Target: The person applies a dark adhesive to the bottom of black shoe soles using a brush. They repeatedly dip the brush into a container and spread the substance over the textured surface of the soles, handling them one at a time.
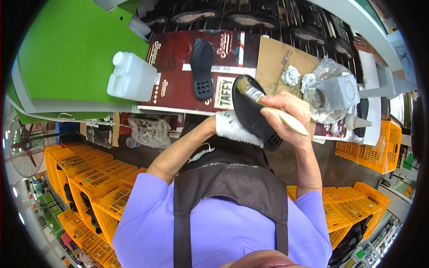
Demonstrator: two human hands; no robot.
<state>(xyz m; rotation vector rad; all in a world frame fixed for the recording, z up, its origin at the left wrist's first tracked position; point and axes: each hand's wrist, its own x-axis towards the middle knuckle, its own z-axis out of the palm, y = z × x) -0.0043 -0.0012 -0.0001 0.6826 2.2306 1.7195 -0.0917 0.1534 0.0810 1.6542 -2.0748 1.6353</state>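
Hands, two, both occupied. We are gripping a black shoe sole (250, 114) in our left hand (232, 127), which is wearing a white glove; the glove is closing around the sole's lower edge from behind. We are clenching our right hand (286, 114) around the pale wooden handle of a flat brush (268, 105), bristles resting on the upper part of the sole.

Item held: the sole, raised in front of the chest above the bench edge, tilted, treaded heel end pointing down and to the right. We are judging it light, rubbery and somewhat bendable, not fragile; wherever the brush has wetted it, it is likely turning slippery or tacky, so we are taking hold at the rim and the underside, away from the brushed face.

Bench stock:
- second black sole (202, 69), lying flat on dark red printed cardboard (174, 85)
- white plastic jug (132, 78), capped, at the left
- foil-wrapped pot (330, 96) on brown cardboard, at the right
- small white nozzle bottle (355, 121) just beside the pot

Floor stock: orange plastic crates (96, 178), stacked at both sides of us.
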